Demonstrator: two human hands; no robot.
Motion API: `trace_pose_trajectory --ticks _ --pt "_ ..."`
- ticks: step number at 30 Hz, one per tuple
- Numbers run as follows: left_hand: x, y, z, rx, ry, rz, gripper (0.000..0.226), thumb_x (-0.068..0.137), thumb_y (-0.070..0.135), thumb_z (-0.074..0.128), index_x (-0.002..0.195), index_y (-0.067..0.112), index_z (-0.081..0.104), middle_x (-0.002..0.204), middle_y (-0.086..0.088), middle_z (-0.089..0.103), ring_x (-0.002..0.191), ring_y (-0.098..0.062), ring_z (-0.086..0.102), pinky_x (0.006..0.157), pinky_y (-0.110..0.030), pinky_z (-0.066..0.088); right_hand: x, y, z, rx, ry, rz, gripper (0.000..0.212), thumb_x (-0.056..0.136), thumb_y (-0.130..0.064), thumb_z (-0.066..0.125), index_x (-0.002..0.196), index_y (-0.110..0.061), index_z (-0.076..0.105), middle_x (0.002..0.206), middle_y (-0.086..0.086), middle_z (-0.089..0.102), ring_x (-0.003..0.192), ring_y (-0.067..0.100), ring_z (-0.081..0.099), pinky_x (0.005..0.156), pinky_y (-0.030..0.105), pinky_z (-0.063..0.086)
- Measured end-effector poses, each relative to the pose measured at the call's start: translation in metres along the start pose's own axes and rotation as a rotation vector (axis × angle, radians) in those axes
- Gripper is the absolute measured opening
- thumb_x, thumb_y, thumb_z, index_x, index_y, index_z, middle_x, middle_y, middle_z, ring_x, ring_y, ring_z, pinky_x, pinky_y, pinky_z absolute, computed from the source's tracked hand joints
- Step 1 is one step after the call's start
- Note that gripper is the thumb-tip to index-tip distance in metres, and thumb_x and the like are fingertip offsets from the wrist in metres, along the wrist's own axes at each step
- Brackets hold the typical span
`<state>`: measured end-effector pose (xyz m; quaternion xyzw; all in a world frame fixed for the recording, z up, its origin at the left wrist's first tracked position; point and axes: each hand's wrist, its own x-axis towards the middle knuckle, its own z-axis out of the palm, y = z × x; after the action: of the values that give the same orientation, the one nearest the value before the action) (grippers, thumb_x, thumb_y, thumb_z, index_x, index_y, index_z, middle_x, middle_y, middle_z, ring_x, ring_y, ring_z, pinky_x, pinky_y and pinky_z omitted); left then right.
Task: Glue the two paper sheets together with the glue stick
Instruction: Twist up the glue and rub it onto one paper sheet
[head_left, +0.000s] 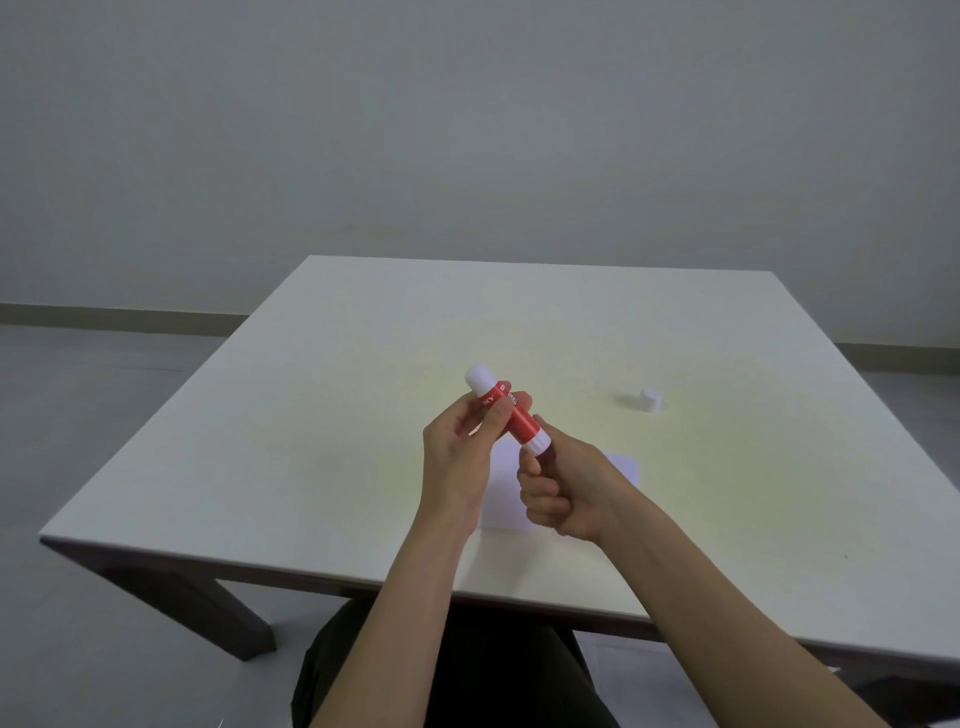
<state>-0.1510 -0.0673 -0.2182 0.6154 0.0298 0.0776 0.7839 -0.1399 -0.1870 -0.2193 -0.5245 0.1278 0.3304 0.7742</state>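
Note:
A red glue stick (522, 423) with white ends hangs tilted above the table's middle, held between both hands. My left hand (457, 467) grips its upper red body, just below the rounded white top end. The lower white end sits pinched in the fingers of my right hand (566, 488). White paper (500, 499) lies flat on the table under my hands and is partly hidden by them; I cannot tell whether it is one sheet or two. A small white cap (649, 400) stands on the table to the right, apart from my hands.
The white square table (311, 415) has its near edge just above my lap. Grey floor and a plain wall surround it.

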Motion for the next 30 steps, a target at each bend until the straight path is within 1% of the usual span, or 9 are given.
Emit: trace_pose_trajectory --ticks 3,5,8,10,12,16,19,23,30 --pt "0.001 -0.002 -0.002 -0.01 0.002 0.012 0.011 0.087 0.023 0.063 0.092 0.019 0.072 0.093 0.004 0.077 0.093 -0.011 0.071 0.081 -0.022 0.053 0.0 0.001 -0.004 -0.109 0.002 -0.14 0.064 0.093 -0.058 0.033 0.07 -0.01 0.068 0.051 0.005 0.058 0.038 0.015 0.044 0.037 0.02 0.031" --pt "0.003 -0.003 -0.004 0.001 0.003 0.028 0.01 0.087 0.021 0.064 0.092 0.019 0.072 0.093 0.009 0.077 0.09 -0.003 0.07 0.072 -0.011 0.05 -0.002 0.001 -0.006 -0.142 -0.068 -0.29 0.048 0.09 -0.053 0.044 0.092 -0.012 0.069 0.073 0.006 0.068 0.051 0.018 0.054 0.041 0.021 0.037" --pt "0.01 -0.005 -0.011 0.177 -0.103 0.083 0.016 0.086 0.03 0.065 0.1 0.033 0.071 0.104 0.023 0.072 0.104 0.009 0.061 0.084 -0.01 0.044 -0.003 0.001 -0.011 -0.254 -0.078 -0.482 0.026 0.09 -0.03 0.057 0.11 -0.017 0.067 0.075 0.003 0.061 0.056 0.015 0.055 0.044 0.019 0.038" --pt "0.02 -0.005 -0.029 0.387 -0.281 0.085 0.042 0.08 0.045 0.064 0.121 0.044 0.056 0.129 0.031 0.054 0.124 0.015 0.042 0.101 -0.015 0.032 -0.003 -0.004 -0.017 -0.338 0.053 -0.563 0.022 0.091 -0.02 0.057 0.11 -0.016 0.067 0.067 0.001 0.058 0.052 0.013 0.051 0.043 0.018 0.036" --pt "0.033 -0.005 -0.054 0.656 -0.458 0.03 0.075 0.074 0.049 0.066 0.141 0.038 0.035 0.146 0.029 0.028 0.14 0.01 0.016 0.114 -0.024 0.016 -0.005 -0.01 -0.026 -0.532 0.243 -0.629 0.02 0.09 -0.02 0.058 0.105 -0.016 0.069 0.062 -0.001 0.059 0.049 0.008 0.05 0.044 0.015 0.035" --pt "0.055 -0.017 -0.088 1.192 -0.716 0.01 0.09 0.075 0.051 0.07 0.149 0.034 0.02 0.157 0.022 0.007 0.146 -0.005 -0.009 0.119 -0.044 -0.009 -0.001 -0.012 -0.039 -0.992 0.498 -0.661 0.019 0.087 -0.027 0.06 0.1 -0.018 0.071 0.064 -0.003 0.059 0.055 0.007 0.049 0.05 0.019 0.034" --pt "0.065 -0.027 -0.092 1.348 -0.79 0.025 0.095 0.071 0.061 0.067 0.148 0.037 0.017 0.159 0.017 -0.002 0.146 -0.011 -0.017 0.115 -0.043 -0.014 0.004 -0.004 -0.031 -1.172 0.481 -0.674 0.02 0.087 -0.028 0.059 0.098 -0.018 0.071 0.071 0.001 0.063 0.063 0.014 0.05 0.055 0.024 0.037" --pt "0.07 -0.033 -0.097 1.442 -0.75 0.076 0.101 0.059 0.076 0.061 0.146 0.044 0.02 0.159 0.016 -0.009 0.144 -0.013 -0.022 0.114 -0.047 -0.014 0.01 0.002 -0.017 -1.293 0.435 -0.723 0.021 0.087 -0.03 0.056 0.093 -0.015 0.069 0.081 0.006 0.067 0.073 0.023 0.057 0.066 0.036 0.046" --pt "0.071 -0.035 -0.099 1.502 -0.747 0.077 0.104 0.053 0.085 0.053 0.144 0.051 0.015 0.159 0.017 -0.011 0.144 -0.012 -0.022 0.114 -0.049 -0.015 0.01 0.008 -0.016 -1.474 0.348 -0.755 0.022 0.088 -0.033 0.053 0.098 -0.018 0.065 0.081 -0.001 0.059 0.075 0.02 0.054 0.066 0.035 0.045"
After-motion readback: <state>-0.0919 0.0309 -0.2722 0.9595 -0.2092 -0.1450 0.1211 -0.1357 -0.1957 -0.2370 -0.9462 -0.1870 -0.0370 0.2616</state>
